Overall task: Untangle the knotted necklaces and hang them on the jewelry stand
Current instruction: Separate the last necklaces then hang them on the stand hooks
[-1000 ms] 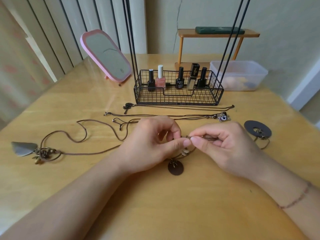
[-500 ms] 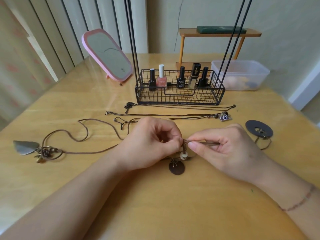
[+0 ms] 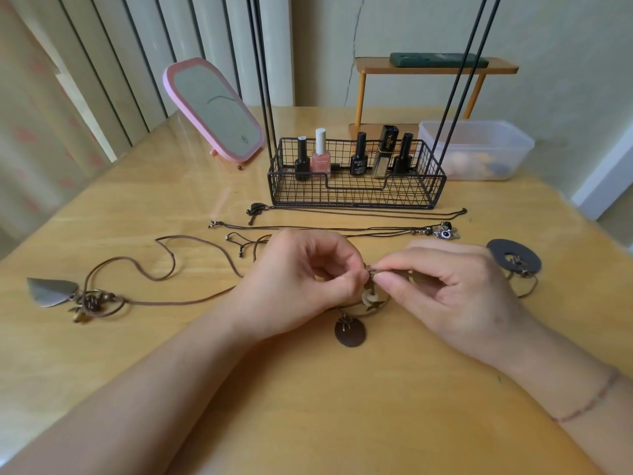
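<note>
Both hands' grip pinches brown-disc necklace (image 3: 350,332).

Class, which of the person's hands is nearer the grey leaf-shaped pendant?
Left. The left hand sits right of the leaf pendant; the right hand lies farther right.

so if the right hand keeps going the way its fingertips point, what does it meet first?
The right hand points leftward at the left hand; their fingertips nearly touch over the knotted cord, so it would likely meet the left hand's thumb first.

Glossy wooden table (image 3: 308,406), black wire-metal basket (image 3: 356,193), translucent plastic tub (image 3: 479,152), brown cord necklace (image 3: 178,299)
</note>
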Tool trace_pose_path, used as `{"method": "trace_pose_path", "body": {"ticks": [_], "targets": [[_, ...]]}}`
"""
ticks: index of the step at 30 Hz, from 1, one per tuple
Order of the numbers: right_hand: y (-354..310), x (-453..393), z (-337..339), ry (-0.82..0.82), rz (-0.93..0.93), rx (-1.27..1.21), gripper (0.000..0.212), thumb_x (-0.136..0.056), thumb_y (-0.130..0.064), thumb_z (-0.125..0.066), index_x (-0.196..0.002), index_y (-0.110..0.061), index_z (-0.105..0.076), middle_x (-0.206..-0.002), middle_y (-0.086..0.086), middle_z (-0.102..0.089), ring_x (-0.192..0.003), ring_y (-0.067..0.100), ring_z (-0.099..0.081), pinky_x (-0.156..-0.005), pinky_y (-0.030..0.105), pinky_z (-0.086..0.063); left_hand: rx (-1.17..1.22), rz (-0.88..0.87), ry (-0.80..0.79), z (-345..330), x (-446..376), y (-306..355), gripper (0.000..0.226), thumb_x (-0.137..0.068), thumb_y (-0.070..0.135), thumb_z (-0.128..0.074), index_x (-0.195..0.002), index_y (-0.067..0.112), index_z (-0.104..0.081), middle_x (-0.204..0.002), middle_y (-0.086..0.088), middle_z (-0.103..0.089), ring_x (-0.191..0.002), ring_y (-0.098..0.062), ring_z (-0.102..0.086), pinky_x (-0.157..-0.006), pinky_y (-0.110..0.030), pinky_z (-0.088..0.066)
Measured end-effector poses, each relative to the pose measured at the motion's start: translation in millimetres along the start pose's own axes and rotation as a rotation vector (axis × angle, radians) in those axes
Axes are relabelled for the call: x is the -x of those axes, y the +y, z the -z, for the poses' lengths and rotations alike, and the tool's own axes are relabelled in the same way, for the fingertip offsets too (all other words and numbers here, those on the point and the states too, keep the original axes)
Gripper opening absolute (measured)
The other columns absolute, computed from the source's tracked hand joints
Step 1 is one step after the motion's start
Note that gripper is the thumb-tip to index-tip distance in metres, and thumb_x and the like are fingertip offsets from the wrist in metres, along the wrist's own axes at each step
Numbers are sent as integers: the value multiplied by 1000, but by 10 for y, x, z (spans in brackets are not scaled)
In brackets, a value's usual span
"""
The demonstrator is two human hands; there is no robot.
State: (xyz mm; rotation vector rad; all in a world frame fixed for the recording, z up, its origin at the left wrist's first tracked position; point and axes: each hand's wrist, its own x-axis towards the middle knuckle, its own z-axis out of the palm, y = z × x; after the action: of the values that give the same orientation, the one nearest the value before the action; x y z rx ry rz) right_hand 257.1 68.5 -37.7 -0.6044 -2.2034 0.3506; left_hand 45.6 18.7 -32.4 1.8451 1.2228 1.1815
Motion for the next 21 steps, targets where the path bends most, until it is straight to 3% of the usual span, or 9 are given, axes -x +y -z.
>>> {"method": "trace_pose_path", "body": {"ticks": [4, 7, 11, 14, 18, 21], "targets": [[20, 0, -28, 11, 14, 35, 16, -90, -27, -69, -91, -14, -79, -78, -5, -69, -66, 13, -62, -55, 26, -47, -132, -35, 48, -10, 17, 15, 3, -83, 14, -74, -86, 14, -74, -75, 3, -75, -69, -13, -72, -72, -34, -60], [17, 9, -56, 29, 54, 99, 11, -88, -23, -72, -88, -14, -80, -71, -7, -66, -61, 13, -60, -52, 33, -50, -309, -120, 48, -23, 33, 58, 12, -82, 16, -68, -90, 15, -77, -73, 6, -74, -67, -3, -70, -68, -27, -59], [-10, 19, -86, 98, 125, 225, 11, -88, -22, -72, -85, -15, -80, -65, -5, -64, -51, 14, -52, -44, 32, -46, -510, -222, 82, -61, 33, 120, 18, -82, 27, -59, -83, 19, -75, -67, 7, -68, -60, -7, -64, -56, -29, -54], [-36, 41, -93, 127, 127, 302, 17, -92, -28, -68, -87, -18, -80, -66, -2, -69, -52, 24, -60, -42, 34, -47, -481, -156, 169, -76, 41, 141, 15, -77, 31, -61, -75, 21, -72, -61, 10, -63, -56, -8, -59, -53, -29, -52], [-90, 41, -109, 131, 120, 393, 17, -92, -32, -66, -89, -21, -80, -69, -5, -73, -56, 22, -68, -41, 33, -48, -453, -37, 210, -92, 26, 145, 10, -73, 31, -65, -68, 22, -69, -56, 10, -61, -54, -8, -58, -52, -24, -48], [-90, 16, -72, 143, 85, 348, 15, -90, -29, -69, -93, -18, -78, -61, -11, -61, -50, 12, -56, -42, 32, -46, -300, 40, 186, -84, 19, 131, 10, -76, 19, -71, -67, 21, -68, -58, 5, -65, -51, -4, -57, -52, -19, -47]]}}
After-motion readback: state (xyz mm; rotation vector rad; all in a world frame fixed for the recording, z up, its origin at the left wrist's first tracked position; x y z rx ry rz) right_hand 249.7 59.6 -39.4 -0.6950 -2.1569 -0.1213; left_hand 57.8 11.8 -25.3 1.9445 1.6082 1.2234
